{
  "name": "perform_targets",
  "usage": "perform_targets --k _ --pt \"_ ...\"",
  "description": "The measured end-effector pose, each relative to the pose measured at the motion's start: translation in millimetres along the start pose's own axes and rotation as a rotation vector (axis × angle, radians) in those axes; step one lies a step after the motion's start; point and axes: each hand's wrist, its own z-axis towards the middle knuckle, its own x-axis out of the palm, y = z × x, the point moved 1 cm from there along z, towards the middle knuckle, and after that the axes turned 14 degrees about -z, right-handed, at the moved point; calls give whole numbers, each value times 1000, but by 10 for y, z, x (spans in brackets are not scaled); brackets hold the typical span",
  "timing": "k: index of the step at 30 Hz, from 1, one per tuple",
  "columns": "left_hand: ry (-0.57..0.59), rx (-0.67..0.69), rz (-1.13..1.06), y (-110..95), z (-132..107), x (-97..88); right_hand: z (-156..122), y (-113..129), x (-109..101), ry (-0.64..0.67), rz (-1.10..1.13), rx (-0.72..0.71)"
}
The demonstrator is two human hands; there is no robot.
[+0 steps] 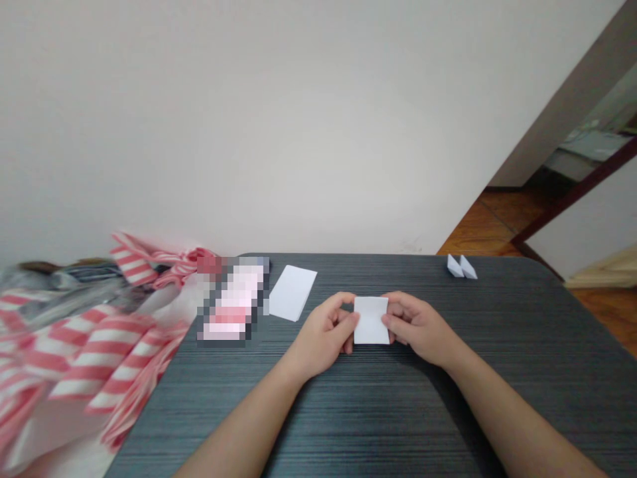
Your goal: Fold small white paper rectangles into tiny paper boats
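Note:
A small white folded paper (371, 320) is held upright just above the dark table (378, 411), near its middle. My left hand (322, 337) pinches its left edge with curled fingers. My right hand (418, 325) grips its right edge the same way. A fold line runs across the top of the paper.
A second white paper (292, 292) lies flat to the left of my hands. A small folded paper piece (461, 267) sits at the table's far right edge. A red-and-white striped plastic bag (89, 352) covers the left side, beside a blurred-out pink object (233, 302). A white wall rises behind the table.

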Motion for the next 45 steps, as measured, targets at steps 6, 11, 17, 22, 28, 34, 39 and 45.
perform_targets --k 6,11,17,22,28,34,39,45 --pt "7 8 -23 5 2 -44 -5 -54 -8 -32 7 58" --pt "8 16 -60 -25 2 -38 -14 -81 -16 -37 -38 37" --pt "-27 22 1 -50 -1 9 -17 -53 -29 -29 -79 3" --pt "-46 28 18 -1 19 -5 -24 -50 -37 -32 -50 5" --pt "-12 48 51 22 17 1 -12 4 -11 -19 -221 47" --pt "-43 24 41 5 10 13 -15 5 -28 -46 -296 34" --pt "-7 -28 123 -34 3 25 -20 -35 -34 -69 -262 28" --pt "-11 -38 160 -78 1 36 -18 2 -20 -56 -258 47"
